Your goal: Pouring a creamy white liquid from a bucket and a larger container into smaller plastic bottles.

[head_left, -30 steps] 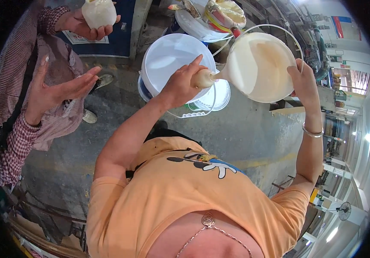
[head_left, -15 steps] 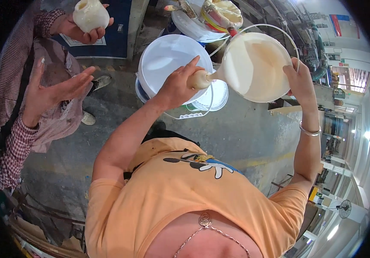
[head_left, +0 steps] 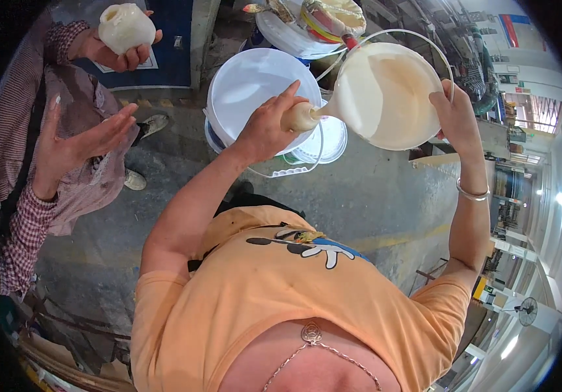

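My left hand (head_left: 261, 130) is closed round a small rounded cream vessel (head_left: 300, 117) with a narrow neck, tilted toward the right. At the right, my right hand (head_left: 456, 121) grips the rim of a white bucket (head_left: 415, 81), thumb over the edge. Tipped to the left, that bucket holds milky cream liquid (head_left: 358, 95), which runs from its lip to the vessel's neck. Beneath my left hand stands a large white bucket (head_left: 238, 81) with pale inner walls. How full the vessel is cannot be seen.
At the left, a co-worker's hand (head_left: 127, 55) holds a similar cream vessel (head_left: 126, 27); their other hand (head_left: 81, 144) is spread. Messy buckets (head_left: 333, 23) stand at the back. A round white lidlike object (head_left: 333, 140) lies on the grey floor (head_left: 359, 189).
My hands, the tilted bucket and the vessel have shifted very slightly up and left. The co-worker's vessel has turned, so its opening shows. The liquid still runs.
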{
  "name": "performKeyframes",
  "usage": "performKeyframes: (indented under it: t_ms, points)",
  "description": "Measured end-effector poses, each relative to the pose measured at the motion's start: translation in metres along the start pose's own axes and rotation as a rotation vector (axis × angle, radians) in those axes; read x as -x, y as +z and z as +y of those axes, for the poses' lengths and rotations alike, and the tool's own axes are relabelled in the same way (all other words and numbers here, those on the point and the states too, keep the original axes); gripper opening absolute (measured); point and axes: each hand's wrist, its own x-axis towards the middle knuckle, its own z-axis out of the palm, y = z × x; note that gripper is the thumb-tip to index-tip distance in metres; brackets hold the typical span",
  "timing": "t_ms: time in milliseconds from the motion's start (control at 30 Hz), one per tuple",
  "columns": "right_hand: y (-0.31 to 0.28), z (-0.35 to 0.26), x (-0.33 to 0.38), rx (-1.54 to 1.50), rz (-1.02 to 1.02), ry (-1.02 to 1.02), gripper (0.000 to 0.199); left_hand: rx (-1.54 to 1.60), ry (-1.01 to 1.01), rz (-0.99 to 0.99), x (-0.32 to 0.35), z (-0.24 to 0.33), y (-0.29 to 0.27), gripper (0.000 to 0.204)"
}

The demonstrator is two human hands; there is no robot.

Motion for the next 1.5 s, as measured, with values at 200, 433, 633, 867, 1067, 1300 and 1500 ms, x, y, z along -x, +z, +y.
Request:
performKeyframes:
  t_ms: [200,433,633,867,1067,1300,1500]
  points:
    - [0.0,-0.001,0.0,-0.012,0.019,0.003,0.02,0.031,-0.045,-0.029,0.001,0.004,-0.001,0.088]
    - [0.0,0.007,0.0,-0.011,0.035,-0.055,0.021,0.032,-0.037,-0.021,0.001,0.004,0.0,0.086]
    - [-0.003,-0.003,0.007,0.03,0.025,-0.028,0.022,0.033,-0.019,-0.018,0.003,-0.001,0.003,0.089]
    - [-0.006,-0.014,0.013,0.075,0.025,-0.038,0.024,0.068,0.007,-0.008,0.003,0.001,0.002,0.091]
    - [-0.006,-0.004,0.01,0.097,0.073,-0.097,0.024,0.056,0.043,-0.014,0.002,-0.001,0.004,0.089]
    - [-0.007,-0.004,0.009,0.102,0.025,-0.062,0.016,0.061,0.043,-0.01,0.002,-0.006,0.005,0.088]
    - [-0.006,-0.004,0.006,0.112,0.014,-0.069,0.016,0.064,0.06,-0.006,0.003,-0.011,0.006,0.088]
